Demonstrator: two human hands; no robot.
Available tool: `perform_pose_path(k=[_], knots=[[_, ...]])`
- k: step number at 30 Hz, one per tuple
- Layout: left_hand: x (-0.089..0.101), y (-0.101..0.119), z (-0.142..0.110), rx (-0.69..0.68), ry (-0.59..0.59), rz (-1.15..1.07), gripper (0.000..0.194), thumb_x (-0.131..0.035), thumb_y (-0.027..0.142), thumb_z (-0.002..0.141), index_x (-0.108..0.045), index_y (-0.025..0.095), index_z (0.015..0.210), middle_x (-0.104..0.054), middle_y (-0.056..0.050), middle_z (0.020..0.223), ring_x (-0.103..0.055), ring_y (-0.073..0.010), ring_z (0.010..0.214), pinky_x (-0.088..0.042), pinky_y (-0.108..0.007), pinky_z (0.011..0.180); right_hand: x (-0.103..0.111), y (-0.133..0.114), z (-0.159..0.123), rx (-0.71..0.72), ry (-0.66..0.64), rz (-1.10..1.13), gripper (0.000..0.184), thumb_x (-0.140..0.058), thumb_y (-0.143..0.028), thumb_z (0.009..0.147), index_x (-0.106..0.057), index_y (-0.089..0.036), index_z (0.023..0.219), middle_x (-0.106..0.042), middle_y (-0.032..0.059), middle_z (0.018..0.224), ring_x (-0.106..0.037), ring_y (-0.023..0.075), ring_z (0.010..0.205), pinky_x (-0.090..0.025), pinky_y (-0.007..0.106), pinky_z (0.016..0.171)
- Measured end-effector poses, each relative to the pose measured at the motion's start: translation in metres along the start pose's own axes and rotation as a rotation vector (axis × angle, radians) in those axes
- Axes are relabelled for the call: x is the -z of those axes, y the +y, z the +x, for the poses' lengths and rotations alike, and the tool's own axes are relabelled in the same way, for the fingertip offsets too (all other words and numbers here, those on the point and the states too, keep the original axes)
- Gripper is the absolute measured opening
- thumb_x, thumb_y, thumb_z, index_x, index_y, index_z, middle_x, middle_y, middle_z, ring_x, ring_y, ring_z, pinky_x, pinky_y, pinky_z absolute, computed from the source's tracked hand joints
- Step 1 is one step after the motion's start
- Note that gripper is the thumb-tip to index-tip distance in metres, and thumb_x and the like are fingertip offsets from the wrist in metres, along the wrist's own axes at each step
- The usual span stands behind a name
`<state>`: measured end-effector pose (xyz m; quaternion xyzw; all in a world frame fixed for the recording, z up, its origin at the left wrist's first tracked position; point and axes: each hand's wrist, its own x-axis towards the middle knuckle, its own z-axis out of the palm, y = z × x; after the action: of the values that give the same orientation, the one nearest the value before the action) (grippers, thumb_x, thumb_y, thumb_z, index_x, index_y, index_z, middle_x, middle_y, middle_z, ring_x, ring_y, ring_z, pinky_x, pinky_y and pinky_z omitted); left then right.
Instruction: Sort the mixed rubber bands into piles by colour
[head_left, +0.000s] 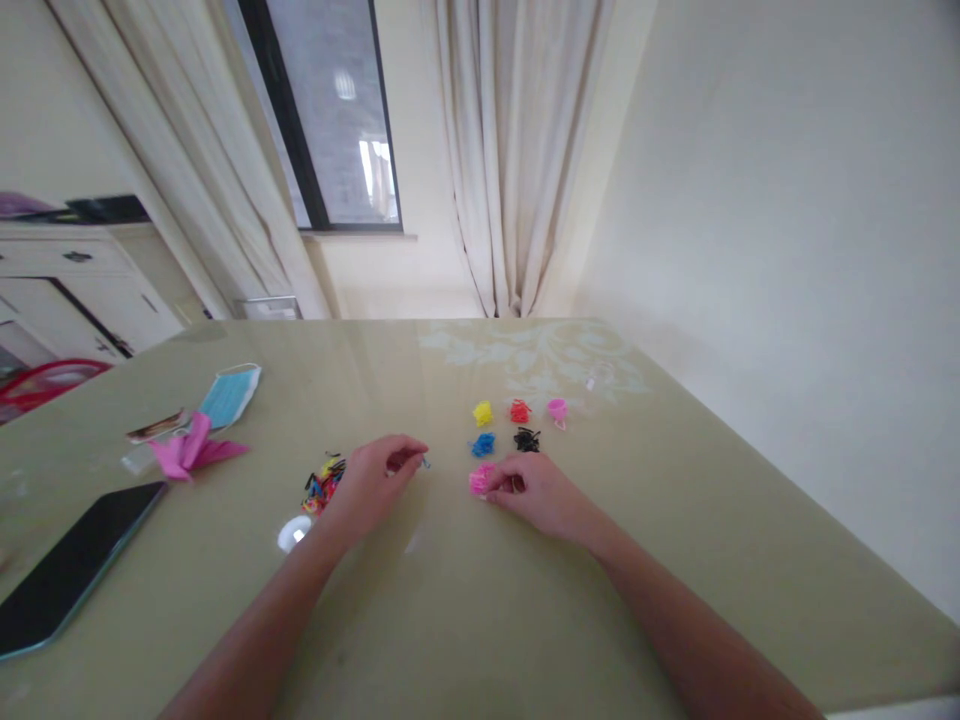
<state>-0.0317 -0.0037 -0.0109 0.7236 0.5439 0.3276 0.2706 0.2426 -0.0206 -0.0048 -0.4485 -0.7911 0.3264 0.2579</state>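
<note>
A glossy, pale green table (420, 640) spreads before me, with a window (334, 110) and pale curtains (517, 150) beyond. My left hand (379, 482) pinches a small blue piece (426, 462) between thumb and finger, left of the pink pile (478, 480); its end pokes out rightward (too tiny to read the long axis). My right hand's (544, 490) curled fingertips touch that pile; whether they hold any, I cannot tell.
</note>
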Motion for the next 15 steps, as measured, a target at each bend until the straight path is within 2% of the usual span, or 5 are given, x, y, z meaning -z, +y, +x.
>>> perform_pose_path(k=[5,9,12,15], knots=[[-0.005,0.010,0.000,0.080,-0.076,-0.278,0.033,-0.065,0.048,0.088,-0.075,0.018,0.095,-0.079,-0.006,0.085,-0.072,-0.0216,0.082,-0.055,-0.032,0.077,0.000,-0.001,0.000,-0.040,0.047,-0.184,0.022,-0.074,-0.020,0.086,-0.069,-0.019,0.064,-0.061,-0.0008,0.061,-0.053,0.0137,0.059,-0.033,0.028,0.057],[-0.011,0.019,-0.003,0.101,-0.111,-0.367,0.035,-0.068,0.050,0.086,-0.075,0.017,0.093,-0.078,-0.006,0.082,-0.070,-0.0195,0.077,-0.052,-0.029,0.070,-0.001,-0.008,-0.001,-0.017,0.143,-0.170,0.008,-0.075,-0.024,0.088,-0.078,-0.020,0.082,-0.067,0.0013,0.075,-0.057,0.0143,0.067,-0.039,0.027,0.063],[-0.015,0.025,-0.007,0.108,-0.169,-0.407,0.034,-0.067,0.050,0.087,-0.075,0.017,0.093,-0.078,-0.005,0.082,-0.069,-0.0181,0.077,-0.050,-0.028,0.071,-0.004,-0.016,-0.003,0.080,0.192,-0.080,0.014,-0.077,-0.029,0.089,-0.079,-0.020,0.098,-0.068,0.0022,0.084,-0.057,0.0135,0.070,-0.043,0.026,0.067],[-0.019,0.031,-0.010,0.100,-0.238,-0.459,0.033,-0.068,0.049,0.087,-0.075,0.017,0.092,-0.077,-0.004,0.081,-0.068,-0.0172,0.077,-0.050,-0.028,0.072,-0.010,-0.022,-0.005,0.126,0.230,-0.047,0.014,-0.075,-0.029,0.090,-0.079,-0.019,0.099,-0.067,0.0025,0.084,-0.055,0.0131,0.068,-0.044,0.027,0.068]])
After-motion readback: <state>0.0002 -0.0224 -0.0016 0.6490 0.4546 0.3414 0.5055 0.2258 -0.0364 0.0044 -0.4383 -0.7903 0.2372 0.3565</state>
